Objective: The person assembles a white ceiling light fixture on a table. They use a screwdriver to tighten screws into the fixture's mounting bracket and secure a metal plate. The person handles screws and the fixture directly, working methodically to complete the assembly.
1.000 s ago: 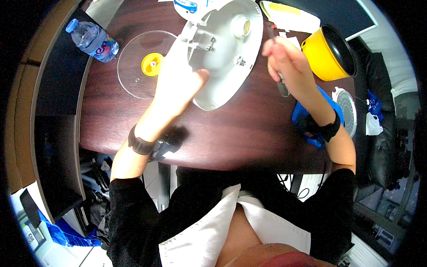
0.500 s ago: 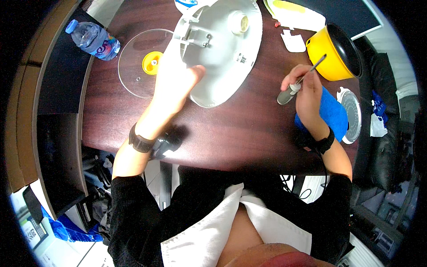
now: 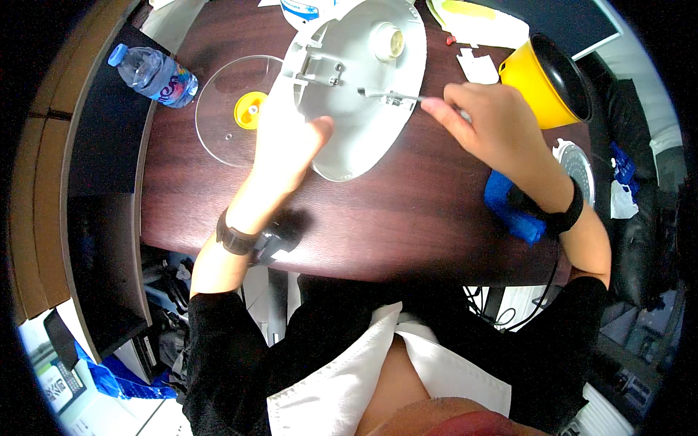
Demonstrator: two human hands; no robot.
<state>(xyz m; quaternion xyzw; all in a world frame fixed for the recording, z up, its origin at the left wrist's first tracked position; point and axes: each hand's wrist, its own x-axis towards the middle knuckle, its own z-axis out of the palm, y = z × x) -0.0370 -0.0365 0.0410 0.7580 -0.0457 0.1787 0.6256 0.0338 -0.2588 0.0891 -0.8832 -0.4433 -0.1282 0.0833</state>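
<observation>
A white plastic shell (image 3: 356, 142), shaped like an appliance cover with its hollow inside facing up, is tilted over the table. My left hand (image 3: 282, 145) grips its left edge, thumb on the inner face; the fingers are washed out by glare. My right hand (image 3: 502, 123) is closed around a screwdriver (image 3: 408, 97). The shaft points left over the shell's inside, near a small clip on its right edge; whether the tip touches is unclear. The handle is mostly hidden in the fist. A round cap sits in the shell's upper part.
A glass lid (image 3: 218, 134) with a yellow knob and a water bottle (image 3: 156, 75) are at left. To the right are a yellow pot (image 3: 538, 80), a white plastic piece (image 3: 478, 67), a blue cloth (image 3: 509, 211) and a perforated round plate (image 3: 576, 163). A white-and-blue container (image 3: 302, 9) stands behind the shell.
My right hand has moved left with the screwdriver, and the shaft has swung from pointing up and right to pointing left over the shell. My left hand still holds the shell.
</observation>
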